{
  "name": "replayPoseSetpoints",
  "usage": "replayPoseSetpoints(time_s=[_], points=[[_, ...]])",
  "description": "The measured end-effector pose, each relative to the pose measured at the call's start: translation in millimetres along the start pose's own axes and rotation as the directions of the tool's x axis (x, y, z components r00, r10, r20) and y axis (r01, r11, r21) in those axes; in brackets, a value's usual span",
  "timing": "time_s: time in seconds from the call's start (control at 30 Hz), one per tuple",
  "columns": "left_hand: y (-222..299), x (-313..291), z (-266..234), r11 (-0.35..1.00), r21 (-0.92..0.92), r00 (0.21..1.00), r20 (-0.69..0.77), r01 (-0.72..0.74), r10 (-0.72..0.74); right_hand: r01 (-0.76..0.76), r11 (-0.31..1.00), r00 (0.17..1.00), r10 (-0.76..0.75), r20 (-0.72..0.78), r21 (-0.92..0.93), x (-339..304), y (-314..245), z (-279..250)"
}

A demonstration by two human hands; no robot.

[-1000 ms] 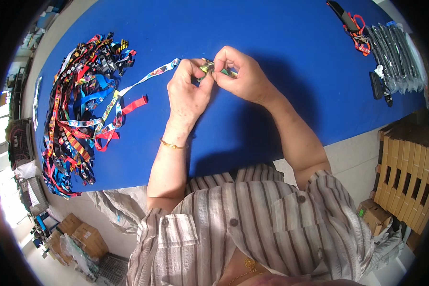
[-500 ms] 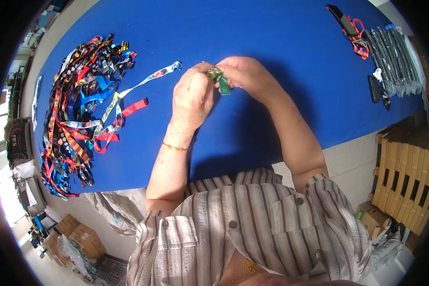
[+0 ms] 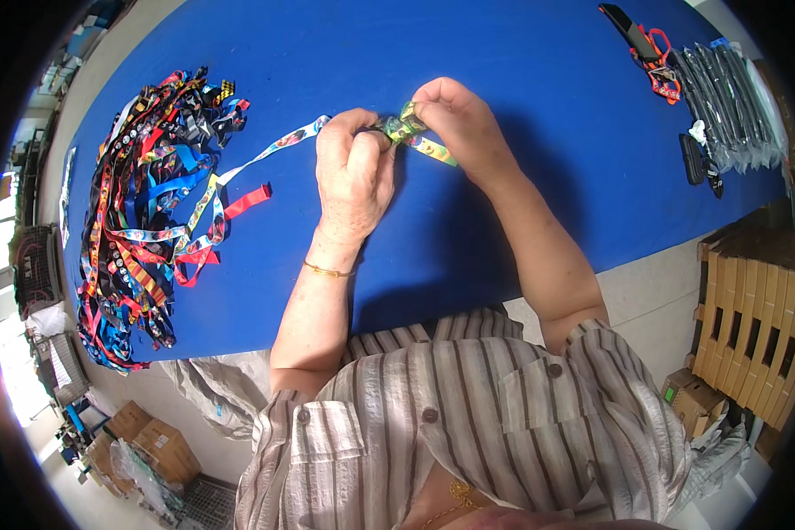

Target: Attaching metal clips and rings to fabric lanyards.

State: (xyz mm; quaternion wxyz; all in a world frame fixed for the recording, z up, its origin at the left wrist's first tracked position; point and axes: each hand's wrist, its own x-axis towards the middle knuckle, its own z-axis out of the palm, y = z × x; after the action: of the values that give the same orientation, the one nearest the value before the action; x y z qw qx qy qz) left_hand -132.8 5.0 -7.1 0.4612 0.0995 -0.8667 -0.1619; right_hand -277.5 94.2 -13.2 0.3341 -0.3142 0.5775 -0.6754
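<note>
Above the middle of the blue table, my left hand (image 3: 357,163) is closed on a green and yellow patterned ribbon strap (image 3: 402,131), which is bunched and folded. The fingertips of my right hand (image 3: 462,124) pinch the same strap at its upper right. A yellow-green tail of it slants down to the right, under the right hand. To the left lies a long heap of printed ribbon straps (image 3: 141,212) in many colours. From it a pale blue printed ribbon (image 3: 282,143) reaches to my left hand's knuckles; whether it joins the held strap I cannot tell.
At the table's far right lie a stack of dark strips in clear plastic (image 3: 720,106), orange-handled scissors (image 3: 661,66), a dark phone-like object (image 3: 625,28) and a small black case (image 3: 692,159). Cardboard boxes (image 3: 163,449) stand on the floor at lower left, wooden slats (image 3: 751,327) at right.
My right hand has moved up slightly and turned. The strap between my hands has shifted: more of its yellow-green print shows, and the plain green end no longer hangs down.
</note>
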Motion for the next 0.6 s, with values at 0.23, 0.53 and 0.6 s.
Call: replayPoseSetpoints(time_s=[0.23, 0.53, 0.6], points=[[-6, -12, 3, 0.814, -0.39, 0.9, 0.122, 0.431, -0.419, 0.517, 0.752, 0.829, -0.558, 0.023, -0.409, -6, -8, 13], [-16, -7, -6, -0.059, -0.83, 0.706, 0.507, 0.555, -0.494, 0.645, 0.613, 0.734, -0.663, 0.148, -0.456, -2, -12, 5], [-15, -6, -7, 0.055, -0.833, 0.742, 0.458, 0.55, -0.489, 0.654, 0.615, 0.731, -0.663, 0.159, -0.44, -3, -11, 5]])
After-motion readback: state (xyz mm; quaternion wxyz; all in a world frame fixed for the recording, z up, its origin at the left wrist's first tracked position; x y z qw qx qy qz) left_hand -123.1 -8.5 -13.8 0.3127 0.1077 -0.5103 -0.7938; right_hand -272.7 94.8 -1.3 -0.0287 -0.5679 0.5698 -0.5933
